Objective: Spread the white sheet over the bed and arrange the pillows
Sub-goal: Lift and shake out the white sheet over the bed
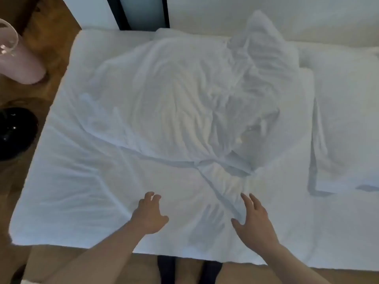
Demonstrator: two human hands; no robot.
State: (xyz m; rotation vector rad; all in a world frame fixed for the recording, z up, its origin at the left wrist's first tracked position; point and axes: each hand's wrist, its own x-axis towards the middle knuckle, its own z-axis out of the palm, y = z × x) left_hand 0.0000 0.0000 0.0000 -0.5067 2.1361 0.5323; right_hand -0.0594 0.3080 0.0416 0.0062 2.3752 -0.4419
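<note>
A crumpled white sheet (168,103) lies bunched across the middle of the bed (67,191), its near edge forming a ridge that runs toward my hands. A white pillow (264,48) stands tilted against the wall at the back right. A second flat pillow (346,111) lies on the right side of the bed. My left hand (149,214) hovers just above the bed's near part with fingers loosely curled, holding nothing. My right hand (254,218) reaches out with fingers straight, close to the sheet's folded corner (223,181), holding nothing.
Wooden floor runs along the left and near sides of the bed. A pink container with a clear rim (18,58) and a black round object (14,132) stand on the floor at the left. A dark-framed panel (141,11) rises behind the bed.
</note>
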